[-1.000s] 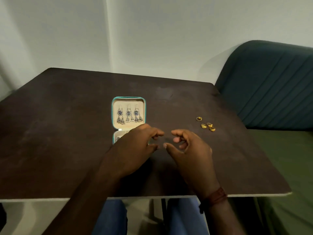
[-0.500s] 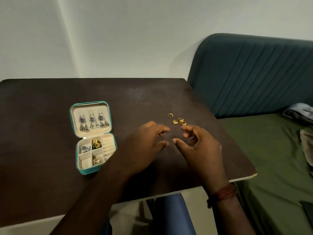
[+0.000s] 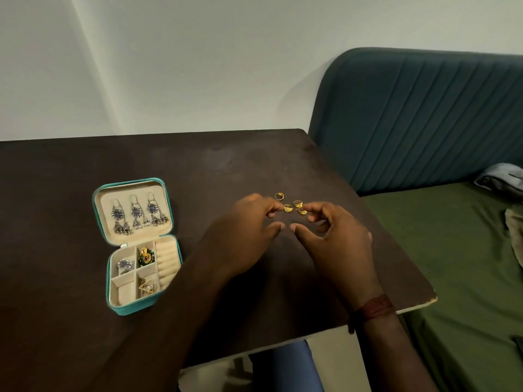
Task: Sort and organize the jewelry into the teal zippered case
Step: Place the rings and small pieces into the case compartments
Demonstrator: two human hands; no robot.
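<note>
Both hands hover low over the table point(image 3: 254, 159), fingers loosely curled, gripping nothing. The left hand point(image 3: 243, 230) has its fingertips just beside the four gold rings point(image 3: 288, 207), and the right hand point(image 3: 334, 241) flanks them from the other side. The teal case point(image 3: 128, 309) lies open well to the left, with earrings point(image 3: 135, 213) hung in its lid. Bare dark tabletop lies between case and hands. The rings sit toward the table's right edge, with a green seat point(image 3: 452, 250) beyond it.

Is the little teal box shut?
No, the teal case lies open on the table, with earrings hanging in its lid.
</note>
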